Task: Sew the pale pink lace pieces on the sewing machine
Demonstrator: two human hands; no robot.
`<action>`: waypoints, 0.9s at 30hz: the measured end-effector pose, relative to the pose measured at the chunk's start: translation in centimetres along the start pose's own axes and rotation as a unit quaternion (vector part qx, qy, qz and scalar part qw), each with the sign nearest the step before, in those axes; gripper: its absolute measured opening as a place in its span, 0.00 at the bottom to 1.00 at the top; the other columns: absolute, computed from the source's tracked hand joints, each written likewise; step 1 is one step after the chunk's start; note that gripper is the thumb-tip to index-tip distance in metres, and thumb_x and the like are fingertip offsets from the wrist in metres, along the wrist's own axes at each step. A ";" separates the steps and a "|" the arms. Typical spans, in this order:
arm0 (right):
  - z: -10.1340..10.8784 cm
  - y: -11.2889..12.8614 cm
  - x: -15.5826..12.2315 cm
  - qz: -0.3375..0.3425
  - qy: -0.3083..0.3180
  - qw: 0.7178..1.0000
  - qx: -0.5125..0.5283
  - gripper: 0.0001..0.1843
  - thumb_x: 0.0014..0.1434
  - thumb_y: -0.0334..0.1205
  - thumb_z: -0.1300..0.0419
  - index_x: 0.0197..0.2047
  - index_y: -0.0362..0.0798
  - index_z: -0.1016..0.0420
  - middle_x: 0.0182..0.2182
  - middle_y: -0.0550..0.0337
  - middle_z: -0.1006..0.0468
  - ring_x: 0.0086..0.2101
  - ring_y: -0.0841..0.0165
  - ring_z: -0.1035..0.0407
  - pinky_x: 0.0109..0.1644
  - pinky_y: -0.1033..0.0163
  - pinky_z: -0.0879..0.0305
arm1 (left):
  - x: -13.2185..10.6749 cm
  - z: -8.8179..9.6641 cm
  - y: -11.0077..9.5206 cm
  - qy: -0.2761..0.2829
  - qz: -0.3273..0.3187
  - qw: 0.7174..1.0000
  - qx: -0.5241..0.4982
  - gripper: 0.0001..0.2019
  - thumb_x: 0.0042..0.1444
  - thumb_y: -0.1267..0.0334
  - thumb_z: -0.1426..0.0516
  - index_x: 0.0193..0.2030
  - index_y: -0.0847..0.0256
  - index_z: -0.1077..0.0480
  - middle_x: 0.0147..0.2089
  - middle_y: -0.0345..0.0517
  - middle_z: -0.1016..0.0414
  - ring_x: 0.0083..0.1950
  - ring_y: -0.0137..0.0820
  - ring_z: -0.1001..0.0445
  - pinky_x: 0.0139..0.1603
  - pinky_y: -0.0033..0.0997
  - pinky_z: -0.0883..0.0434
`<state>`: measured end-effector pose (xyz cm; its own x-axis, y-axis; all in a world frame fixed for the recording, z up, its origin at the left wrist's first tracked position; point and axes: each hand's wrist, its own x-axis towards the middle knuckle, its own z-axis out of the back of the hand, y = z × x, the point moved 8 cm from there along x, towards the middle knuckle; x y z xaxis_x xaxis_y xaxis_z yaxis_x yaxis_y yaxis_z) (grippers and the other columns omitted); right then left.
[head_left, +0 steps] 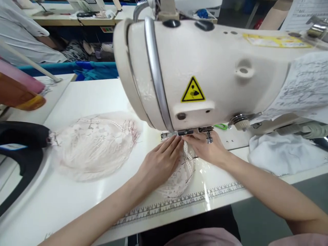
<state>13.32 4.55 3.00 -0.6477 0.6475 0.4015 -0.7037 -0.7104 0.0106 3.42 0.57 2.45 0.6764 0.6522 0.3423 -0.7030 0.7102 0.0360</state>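
Note:
My left hand [164, 159] lies flat over a pale pink lace piece [176, 182], fingers stretched toward the sewing machine's presser foot [169, 135]. Much of the lace is covered by that hand. From the other side, my right hand [208, 147] reaches in with its fingertips closed on the lace's upper edge, close to the needle area; the machine hides part of these fingers. A narrow white eyelet trim [186, 150] runs down between both hands. Dark loose threads lie across the lace.
The sewing machine head [205, 68] hangs over my hands. Another round lace piece [94, 147] with reddish threads lies left, beside a black curved object [23, 160]. White cloth [279, 153] sits right, green-handled snips [220, 126] behind. A measuring tape [179, 204] runs along the front. A person's sleeve [23, 27] shows far left.

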 end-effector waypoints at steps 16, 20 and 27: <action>0.2 0.2 0.2 -0.019 -0.016 1.000 0.007 0.17 0.59 0.27 0.46 0.49 0.50 0.25 0.41 0.55 0.21 0.44 0.63 0.29 0.48 0.58 0.34 | 0.1 -0.5 2.6 -0.003 -0.014 0.997 -0.072 0.20 0.66 0.64 0.51 0.61 0.69 0.34 0.58 0.58 0.28 0.62 0.45 0.32 0.61 0.47 0.30; 0.3 0.4 0.5 -0.008 -0.007 1.000 0.016 0.17 0.59 0.28 0.47 0.48 0.50 0.24 0.41 0.55 0.21 0.44 0.63 0.29 0.48 0.57 0.34 | 0.0 -0.5 2.8 -0.003 -0.019 0.996 -0.090 0.20 0.66 0.64 0.51 0.61 0.69 0.35 0.59 0.58 0.28 0.63 0.46 0.33 0.63 0.48 0.31; 0.0 0.5 0.1 -0.018 0.000 1.000 -0.011 0.19 0.59 0.27 0.47 0.51 0.50 0.25 0.42 0.54 0.21 0.39 0.64 0.28 0.51 0.54 0.37 | -0.2 -0.7 3.0 0.003 -0.002 0.994 -0.112 0.20 0.66 0.63 0.52 0.62 0.65 0.35 0.60 0.54 0.29 0.65 0.43 0.35 0.65 0.47 0.34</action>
<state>12.92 4.30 3.08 -0.6214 0.6733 0.4007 -0.7333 -0.6798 0.0051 1.33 2.83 1.80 0.6807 0.6505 0.3368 -0.6345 0.7534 -0.1727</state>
